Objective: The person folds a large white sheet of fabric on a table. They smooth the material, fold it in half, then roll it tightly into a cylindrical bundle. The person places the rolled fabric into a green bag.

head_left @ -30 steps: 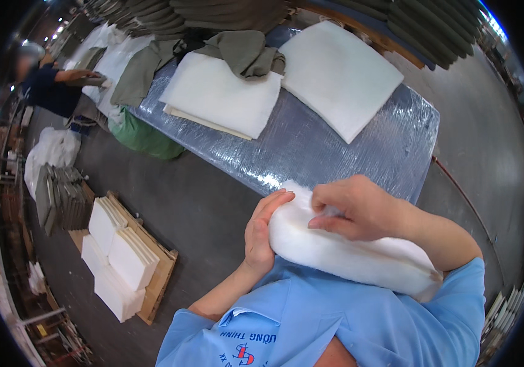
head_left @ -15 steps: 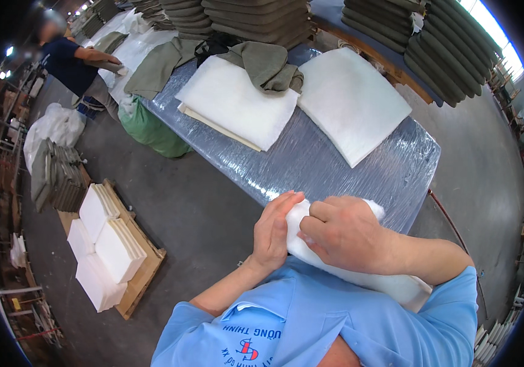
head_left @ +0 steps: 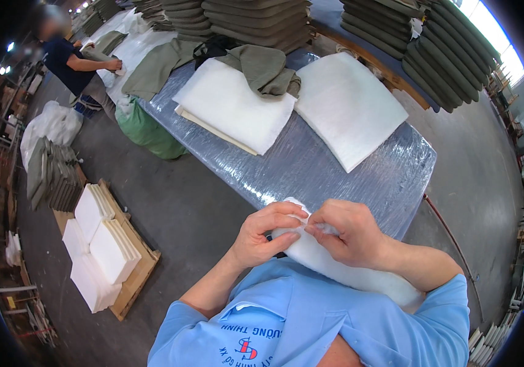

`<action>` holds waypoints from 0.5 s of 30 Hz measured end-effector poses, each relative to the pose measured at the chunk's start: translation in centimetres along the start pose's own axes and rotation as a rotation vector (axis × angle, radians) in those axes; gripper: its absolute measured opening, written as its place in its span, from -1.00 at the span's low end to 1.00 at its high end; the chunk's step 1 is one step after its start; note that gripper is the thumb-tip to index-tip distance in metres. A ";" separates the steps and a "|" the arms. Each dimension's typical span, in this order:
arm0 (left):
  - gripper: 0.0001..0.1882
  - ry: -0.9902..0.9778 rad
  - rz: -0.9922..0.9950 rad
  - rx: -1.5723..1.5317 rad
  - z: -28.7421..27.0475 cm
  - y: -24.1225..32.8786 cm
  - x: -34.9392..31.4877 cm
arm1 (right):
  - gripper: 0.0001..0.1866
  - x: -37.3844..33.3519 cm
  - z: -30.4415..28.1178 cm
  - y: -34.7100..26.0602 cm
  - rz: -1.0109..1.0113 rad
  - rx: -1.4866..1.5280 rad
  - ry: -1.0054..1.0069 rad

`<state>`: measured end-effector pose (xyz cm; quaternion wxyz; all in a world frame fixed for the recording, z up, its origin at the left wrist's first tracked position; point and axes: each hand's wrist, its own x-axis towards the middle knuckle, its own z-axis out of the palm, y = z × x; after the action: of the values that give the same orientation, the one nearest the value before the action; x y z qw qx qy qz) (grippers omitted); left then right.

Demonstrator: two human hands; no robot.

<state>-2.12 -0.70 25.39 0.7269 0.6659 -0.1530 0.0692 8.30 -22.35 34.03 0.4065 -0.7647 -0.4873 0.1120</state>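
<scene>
I hold a long white foam pad [head_left: 335, 269] against my chest, at the near edge of the plastic-wrapped table [head_left: 335, 177]. My left hand [head_left: 265, 235] grips its left end from below and in front. My right hand [head_left: 348, 235] pinches the same end from the right, fingertips meeting the left hand's. Much of the pad is hidden under my right forearm. On the table beyond lie two stacks of white foam pads [head_left: 237, 104] [head_left: 351, 107] and an olive fabric cover [head_left: 265, 70].
A wooden pallet [head_left: 130, 278] with white foam pads [head_left: 100, 244] sits on the floor at left. Another person [head_left: 75, 58] works at the far left beside a green bag [head_left: 145, 128]. Stacks of olive cushions [head_left: 256, 21] [head_left: 449, 49] line the back.
The view has tilted up and the table looks farther away. My hands have slid to the pad's left end and now pinch it together.
</scene>
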 end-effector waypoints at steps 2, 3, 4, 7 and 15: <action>-0.80 0.020 -0.023 0.043 0.2 0.2 0.2 | -0.88 -0.2 0.1 0.1 0.027 0.041 0.030; -0.82 0.038 -0.032 0.073 0.4 0.3 0.4 | -0.89 -0.3 0.1 0.1 0.063 0.072 0.037; -0.85 0.056 -0.040 0.104 0.5 0.3 0.5 | -0.89 -0.3 0.1 0.1 0.098 0.102 0.044; -0.90 0.089 -0.165 0.068 0.9 0.8 0.9 | -0.86 -0.4 0.0 0.6 0.313 0.276 -0.005; -0.86 0.087 -0.353 -0.037 2.1 1.2 1.9 | -0.72 -0.4 -0.1 3.3 0.510 0.480 -0.195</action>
<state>-0.95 -2.84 27.27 0.7457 0.6654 -0.0037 -0.0336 10.27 -23.40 31.55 0.4850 -0.7302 -0.2773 0.3933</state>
